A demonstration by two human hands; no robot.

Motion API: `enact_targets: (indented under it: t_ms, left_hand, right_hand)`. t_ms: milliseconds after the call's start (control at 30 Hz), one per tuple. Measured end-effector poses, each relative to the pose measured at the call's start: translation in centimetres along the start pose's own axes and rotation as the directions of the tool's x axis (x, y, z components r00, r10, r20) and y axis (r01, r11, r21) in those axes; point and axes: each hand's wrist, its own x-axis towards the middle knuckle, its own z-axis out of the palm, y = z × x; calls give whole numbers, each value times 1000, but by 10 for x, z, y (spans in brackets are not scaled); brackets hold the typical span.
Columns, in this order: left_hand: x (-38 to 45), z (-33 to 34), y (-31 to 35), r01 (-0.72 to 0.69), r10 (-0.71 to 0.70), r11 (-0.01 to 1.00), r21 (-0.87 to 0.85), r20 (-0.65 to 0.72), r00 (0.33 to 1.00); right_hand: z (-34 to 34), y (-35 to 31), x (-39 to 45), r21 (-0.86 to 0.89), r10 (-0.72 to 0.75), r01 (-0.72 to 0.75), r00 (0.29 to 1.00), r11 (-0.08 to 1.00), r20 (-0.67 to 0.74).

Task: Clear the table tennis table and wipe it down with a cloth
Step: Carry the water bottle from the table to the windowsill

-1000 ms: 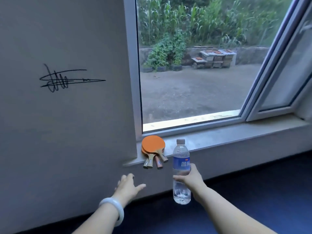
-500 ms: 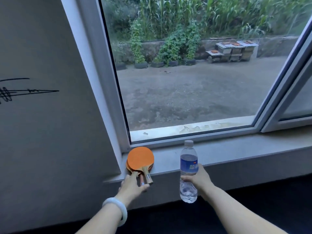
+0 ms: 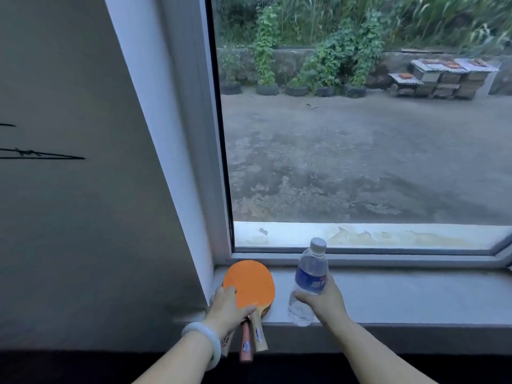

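paddles [image 3: 249,284], bottle [image 3: 307,284], apparently on sill [image 3: 401,295]

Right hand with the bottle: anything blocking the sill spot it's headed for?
Nothing visible. The right hand holds the water bottle over bare windowsill. The paddles lie to its left, apart from it, under the left hand. The bottle's base is at the sill's front edge.
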Motion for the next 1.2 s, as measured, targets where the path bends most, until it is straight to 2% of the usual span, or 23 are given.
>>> enact_targets:
  t_ms: [233,433,767,867,933,1000,1200]
  left_hand:
    - [21,9,6,123,-125,991,-60,-28,992]
    - [27,17,18,242,-254,959,-144,-72,964]
    - [26,51,43,323,-346,919,-226,-70,936]
    - [24,53,48,332,-360,911,-244,-80,929]
    - [21,53,50,331,-364,906,-262,-88,927]
    - [17,52,49,334,-370,904,-267,-96,924]
    - [13,47,42,347,-404,880,-323,-129,906]
  right_hand:
    - [20,-5,61,-24,12,-9,994,1000,108]
    - [28,-6,103,-28,-60,68,970,997,235]
    - [33,33,114,-73,-121,158,923,985,366]
    - [28,39,118,-196,-93,177,921,964,378]
    - [28,45,121,-262,-24,143,912,954,409]
    - [31,47,123,-236,28,85,898,968,439]
    - [45,44,127,-157,9,60,915,986,403]
